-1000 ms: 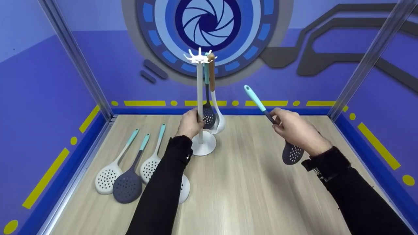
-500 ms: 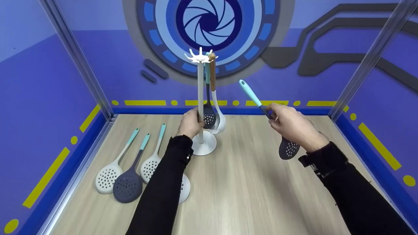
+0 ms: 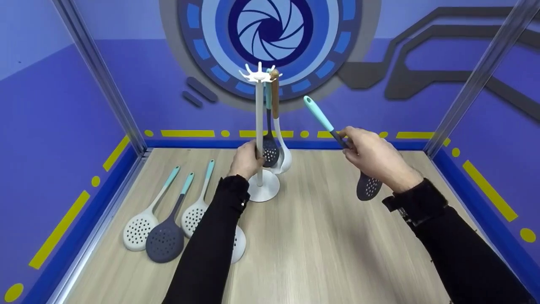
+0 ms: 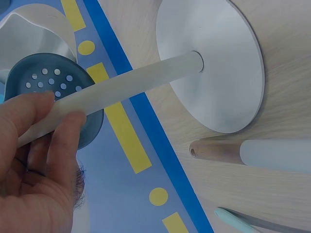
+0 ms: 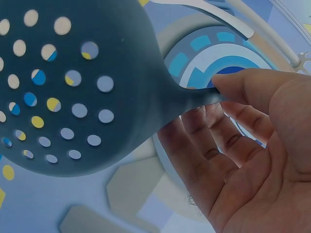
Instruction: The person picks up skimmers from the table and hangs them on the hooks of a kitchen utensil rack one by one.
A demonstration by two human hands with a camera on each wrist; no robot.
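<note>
My left hand (image 3: 245, 160) grips the pole of a white utensil stand (image 3: 259, 122), thumb and fingers around it low down. From the stand's hooked top hang a dark skimmer (image 3: 270, 152) with a mint handle and a white ladle (image 3: 285, 160) with a wooden handle. Raised at the right, my right hand (image 3: 375, 158) pinches the dark neck of another skimmer (image 3: 319, 114). Its mint handle tilts up and left toward the stand, and its perforated head (image 5: 73, 87) shows large in the right wrist view. The two stay apart from the stand.
On the table's left lie a white skimmer (image 3: 140, 230), a dark skimmer (image 3: 165, 242) and a second white skimmer (image 3: 194, 215). A further white perforated head (image 3: 239, 245) is partly hidden by my left sleeve. Blue panels (image 3: 168, 93) enclose the table (image 3: 303, 253).
My right hand has moved left and slightly up with the skimmer, bringing its handle closer to the stand. My left hand keeps its hold on the pole.
</note>
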